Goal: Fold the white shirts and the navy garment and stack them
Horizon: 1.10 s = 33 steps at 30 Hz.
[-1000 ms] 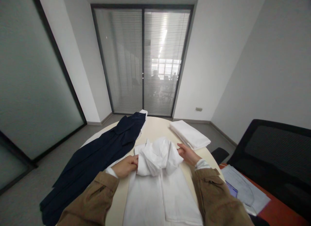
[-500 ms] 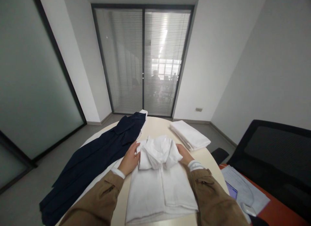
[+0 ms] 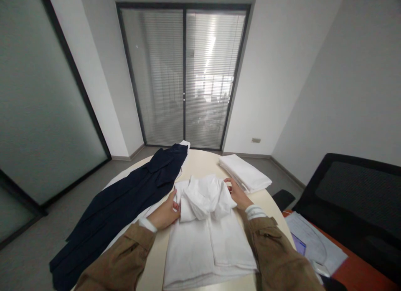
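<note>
A white garment (image 3: 206, 241) lies folded on the round cream table (image 3: 200, 163) in front of me, its hood end bunched up at the far side. My left hand (image 3: 166, 211) rests against the left edge of the bunched part, fingers pinching the cloth. My right hand (image 3: 236, 193) holds the right edge of the same bunch, fingers curled onto the fabric. Both arms wear tan sleeves with white cuffs.
A dark navy garment (image 3: 125, 203) sprawls across the table's left side and hangs over its edge. A folded white stack (image 3: 246, 174) sits at the far right. A black chair (image 3: 351, 199) and papers (image 3: 313, 245) on an orange desk stand to the right.
The folded white garment was pushed farther from me on the table. Both hands moved with the bunched end and stay at its two sides.
</note>
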Each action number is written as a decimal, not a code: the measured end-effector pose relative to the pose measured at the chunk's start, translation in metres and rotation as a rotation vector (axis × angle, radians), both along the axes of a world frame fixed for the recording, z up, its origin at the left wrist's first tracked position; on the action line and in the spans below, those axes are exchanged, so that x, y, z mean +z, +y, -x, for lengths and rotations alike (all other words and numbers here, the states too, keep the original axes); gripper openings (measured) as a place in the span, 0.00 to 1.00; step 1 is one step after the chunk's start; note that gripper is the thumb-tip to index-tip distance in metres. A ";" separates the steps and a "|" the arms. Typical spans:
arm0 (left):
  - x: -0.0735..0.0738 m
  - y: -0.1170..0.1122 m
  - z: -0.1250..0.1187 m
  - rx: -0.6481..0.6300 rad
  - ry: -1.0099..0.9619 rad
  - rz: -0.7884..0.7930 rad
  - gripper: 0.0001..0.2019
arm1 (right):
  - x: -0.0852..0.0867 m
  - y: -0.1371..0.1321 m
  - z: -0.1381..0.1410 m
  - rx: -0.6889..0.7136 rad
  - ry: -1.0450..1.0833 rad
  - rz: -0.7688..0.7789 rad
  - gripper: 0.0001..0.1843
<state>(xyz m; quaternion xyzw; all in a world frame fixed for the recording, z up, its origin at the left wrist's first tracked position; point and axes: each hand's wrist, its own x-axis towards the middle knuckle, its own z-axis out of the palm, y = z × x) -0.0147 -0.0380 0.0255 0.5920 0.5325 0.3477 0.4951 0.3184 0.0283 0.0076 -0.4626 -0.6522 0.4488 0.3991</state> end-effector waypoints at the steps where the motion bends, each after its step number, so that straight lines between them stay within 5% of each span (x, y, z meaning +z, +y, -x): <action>1: -0.002 0.000 0.000 -0.026 -0.005 -0.020 0.51 | 0.003 -0.002 0.002 0.006 0.003 -0.009 0.36; 6: -0.015 0.008 -0.006 -0.045 -0.109 -0.149 0.46 | 0.008 -0.003 0.010 -0.008 -0.061 -0.180 0.24; 11: -0.017 0.016 -0.017 0.023 -0.253 -0.210 0.37 | 0.007 0.000 0.010 0.008 -0.120 -0.159 0.17; 15: -0.005 0.014 -0.017 -0.019 -0.219 -0.308 0.18 | 0.016 -0.008 0.006 0.068 -0.199 -0.169 0.21; 20: -0.006 0.014 -0.008 -0.026 -0.277 -0.186 0.22 | 0.025 -0.016 0.002 0.186 -0.229 -0.216 0.31; 27: -0.013 0.017 -0.011 -0.057 -0.256 -0.219 0.11 | 0.026 -0.016 0.003 0.147 -0.213 -0.164 0.33; 33: -0.018 0.013 -0.010 -0.208 -0.199 -0.118 0.35 | 0.037 -0.022 0.009 0.156 -0.303 -0.194 0.38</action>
